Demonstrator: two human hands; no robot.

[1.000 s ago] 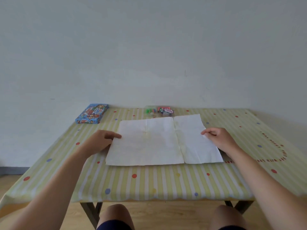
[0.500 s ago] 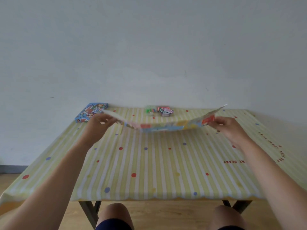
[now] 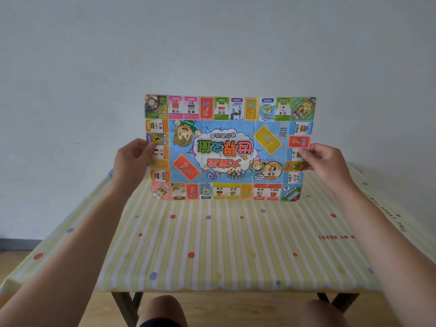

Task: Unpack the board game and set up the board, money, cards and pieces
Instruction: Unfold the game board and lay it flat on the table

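The wide counter (image 3: 212,244), draped in a yellow-and-white striped cloth with coloured dots, is where this sheet should land. The thin, brightly printed paper game board (image 3: 226,149) hangs upright over the counter's far half, its printed face towards the person and reading upside down, fold creases showing. The left hand (image 3: 132,159) pinches its left edge and the right hand (image 3: 328,161) pinches its right edge. Keeping both pinches taut, lowering the bottom edge first and laying it face up mid-counter should flatten those creases and leave margins for money, cards and pieces.

board (image 3: 230,147) upright, both hands pinching edges
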